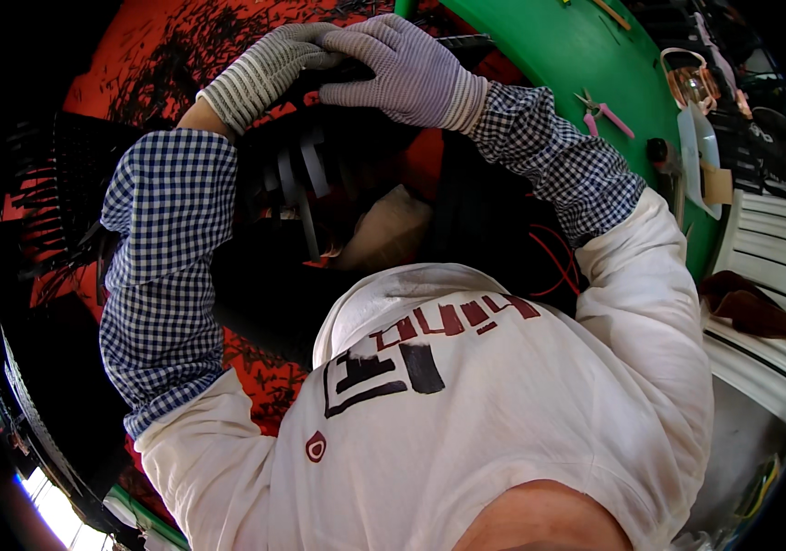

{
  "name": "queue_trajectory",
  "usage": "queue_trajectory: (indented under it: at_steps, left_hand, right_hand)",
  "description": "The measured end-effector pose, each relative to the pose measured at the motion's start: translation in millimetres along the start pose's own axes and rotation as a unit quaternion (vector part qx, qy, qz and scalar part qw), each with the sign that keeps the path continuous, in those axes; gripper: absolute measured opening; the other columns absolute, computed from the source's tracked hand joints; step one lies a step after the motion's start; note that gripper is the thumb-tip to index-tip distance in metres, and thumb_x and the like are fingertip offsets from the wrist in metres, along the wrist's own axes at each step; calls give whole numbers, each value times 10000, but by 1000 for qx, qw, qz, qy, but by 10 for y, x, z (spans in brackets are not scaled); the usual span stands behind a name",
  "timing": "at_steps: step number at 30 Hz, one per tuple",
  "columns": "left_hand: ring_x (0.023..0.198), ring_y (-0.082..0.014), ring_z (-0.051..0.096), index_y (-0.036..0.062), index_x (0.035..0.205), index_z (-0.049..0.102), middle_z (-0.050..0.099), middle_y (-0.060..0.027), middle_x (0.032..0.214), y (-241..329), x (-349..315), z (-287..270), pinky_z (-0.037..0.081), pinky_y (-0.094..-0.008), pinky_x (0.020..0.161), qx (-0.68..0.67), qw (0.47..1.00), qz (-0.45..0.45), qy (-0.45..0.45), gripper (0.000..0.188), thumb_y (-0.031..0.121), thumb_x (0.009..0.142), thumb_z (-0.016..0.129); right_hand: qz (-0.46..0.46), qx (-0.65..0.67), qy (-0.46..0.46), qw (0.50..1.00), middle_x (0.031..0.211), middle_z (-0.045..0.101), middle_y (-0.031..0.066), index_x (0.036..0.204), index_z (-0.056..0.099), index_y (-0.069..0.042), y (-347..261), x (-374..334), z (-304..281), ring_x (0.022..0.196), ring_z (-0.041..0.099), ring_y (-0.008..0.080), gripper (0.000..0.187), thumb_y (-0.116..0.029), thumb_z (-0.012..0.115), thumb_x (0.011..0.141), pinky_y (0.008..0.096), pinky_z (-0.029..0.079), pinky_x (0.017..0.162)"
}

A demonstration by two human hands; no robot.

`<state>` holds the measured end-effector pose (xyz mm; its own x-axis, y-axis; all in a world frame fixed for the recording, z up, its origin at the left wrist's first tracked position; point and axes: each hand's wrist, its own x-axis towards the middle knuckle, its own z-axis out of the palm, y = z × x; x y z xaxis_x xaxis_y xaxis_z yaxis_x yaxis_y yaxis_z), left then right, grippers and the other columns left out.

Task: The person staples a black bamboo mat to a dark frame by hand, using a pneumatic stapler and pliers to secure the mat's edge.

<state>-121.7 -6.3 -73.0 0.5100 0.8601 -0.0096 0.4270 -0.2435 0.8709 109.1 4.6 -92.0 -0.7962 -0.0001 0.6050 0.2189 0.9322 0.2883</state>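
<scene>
My left hand (269,73), in a striped knit glove, is closed around part of a dark black piece (349,68). From the right, my right hand (402,73), in a similar pale glove, grips the same piece, its fingers overlapping those of the left. Most of the piece is hidden by the gloves and the dark area below, so its kind cannot be made out. Beyond my right hand, a narrow black strip (466,41) sticks out; whether it belongs to the held piece is unclear. Several dark strips (292,184) hang below my hands.
On the green table (540,46) at the right lie pink-handled pliers (606,115) and a translucent tray (701,161). Black scraps cover the red floor (135,73). At the left stands a stack of black toothed pieces (62,193). A red cord (554,257) hangs beneath my right arm.
</scene>
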Motion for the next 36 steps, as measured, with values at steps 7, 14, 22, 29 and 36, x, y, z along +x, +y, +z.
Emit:
queue_trajectory:
  at_steps: [7,14,22,29,36]
  left_hand:
    - [996,-229,687,91,1267,653,706,-82,1098,171,41,-3,581,-352,917,-47,983,-96,150,322,101,953,582]
    - [961,-213,706,37,1244,660,714,-132,1137,355,-296,259,567,-312,879,229,943,-86,225,297,109,964,591]
    - [1135,-259,663,49,1314,610,683,-150,1225,127,-276,173,528,-335,995,235,952,-27,195,408,74,911,675]
    - [1132,-263,663,43,1307,607,678,-148,1229,261,-219,148,532,-342,1004,181,966,-71,168,404,61,909,673]
    - [1114,-254,670,43,1284,620,689,-144,1200,270,-199,161,538,-347,998,189,962,-89,176,385,72,905,683]
  right_hand:
    - [80,-54,-10,995,1249,613,-2,1203,678,-310,4,53,58,1096,611,194,290,-281,640,917,378,512,946]
    - [48,-23,12,999,1249,615,-3,1198,658,-219,117,29,112,1014,651,180,262,-259,595,947,308,551,851]
    - [41,-3,11,999,1276,605,16,1256,604,-210,190,-2,252,1014,658,189,314,-292,596,953,318,558,830]
    - [41,-20,10,999,1302,598,13,1274,592,-210,203,-33,279,1031,656,189,378,-343,641,924,321,561,844]
    - [38,-30,33,998,1297,600,0,1234,600,-204,220,-33,460,996,664,187,356,-333,662,908,303,567,819]
